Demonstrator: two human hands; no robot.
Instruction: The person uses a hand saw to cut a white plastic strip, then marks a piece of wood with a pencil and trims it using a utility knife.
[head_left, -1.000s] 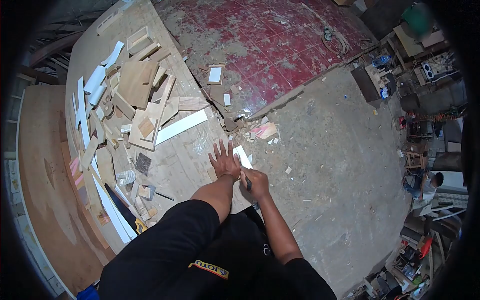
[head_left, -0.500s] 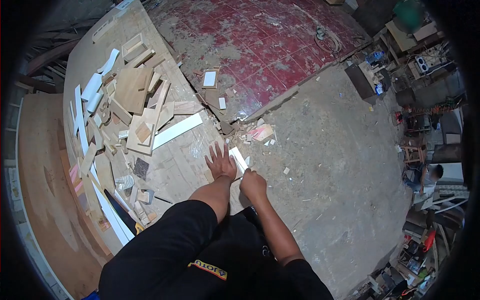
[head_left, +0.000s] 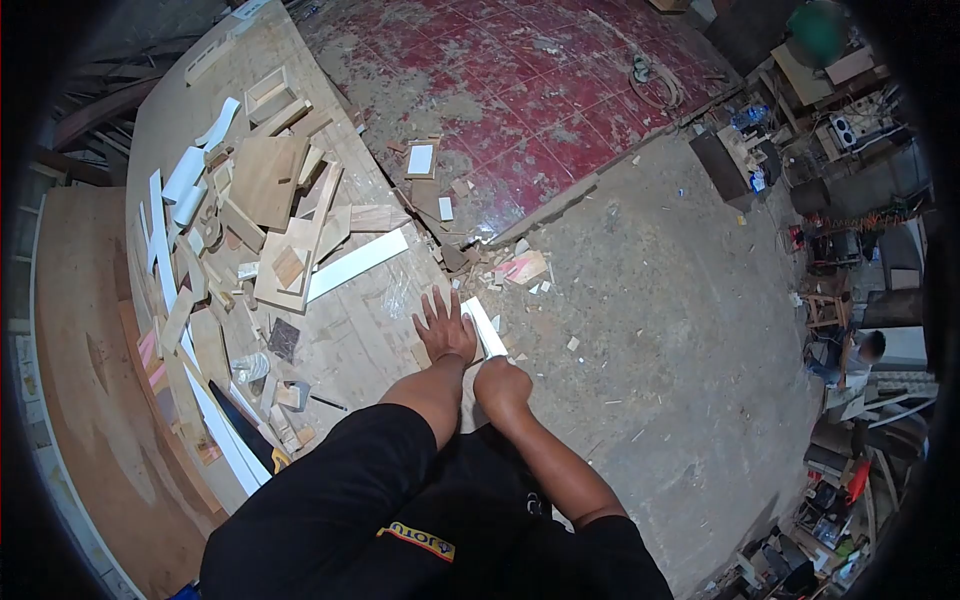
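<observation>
My left hand (head_left: 446, 333) lies flat with fingers spread near the right edge of the wooden worktable (head_left: 365, 345). Just beside it, a narrow white strip (head_left: 485, 325) runs along that edge, its near end reaching my right hand (head_left: 503, 390). That right hand is closed in a fist at the edge; whatever is inside the fingers is hidden. Farther up the table, a longer white board (head_left: 357, 263) lies flat beyond my left hand.
Wood offcuts (head_left: 268, 180) are piled on the table's left side. A handsaw (head_left: 248, 425) and a dark pencil-like stick (head_left: 328, 403) lie nearer me. Scraps (head_left: 523, 267) litter the concrete floor (head_left: 640, 330). Another person (head_left: 855, 360) is at the far right.
My right hand has moved down, toward my body, along the white strip, and more of the strip shows. My left hand stays flat, almost in the same place.
</observation>
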